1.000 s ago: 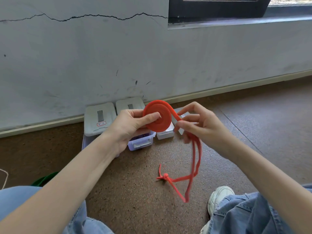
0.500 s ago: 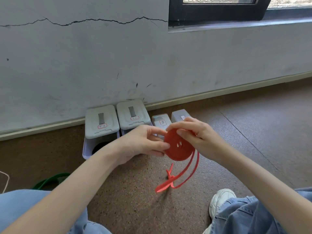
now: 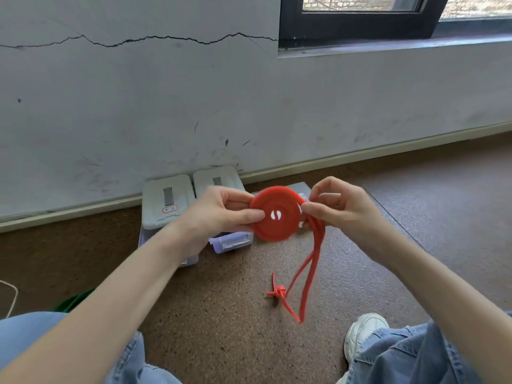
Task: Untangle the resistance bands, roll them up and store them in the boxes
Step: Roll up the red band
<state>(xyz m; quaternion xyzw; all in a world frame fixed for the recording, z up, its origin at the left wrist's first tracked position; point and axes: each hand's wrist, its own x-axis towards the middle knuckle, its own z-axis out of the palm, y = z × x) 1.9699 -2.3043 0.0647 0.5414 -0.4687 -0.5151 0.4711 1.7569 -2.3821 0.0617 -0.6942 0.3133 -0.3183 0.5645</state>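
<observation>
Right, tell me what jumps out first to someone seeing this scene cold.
The bright red band coil at center, pinched between the left hand and right hand. Its loose tail with a knot dangles toward the brown floor. Behind, lidded grey boxes sit against the cracked wall.

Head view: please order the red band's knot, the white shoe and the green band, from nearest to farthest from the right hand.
From the right hand:
1. Knot, hanging below it, slightly left.
2. White shoe, lower, near the right knee.
3. Green band, far left on the floor.
</observation>
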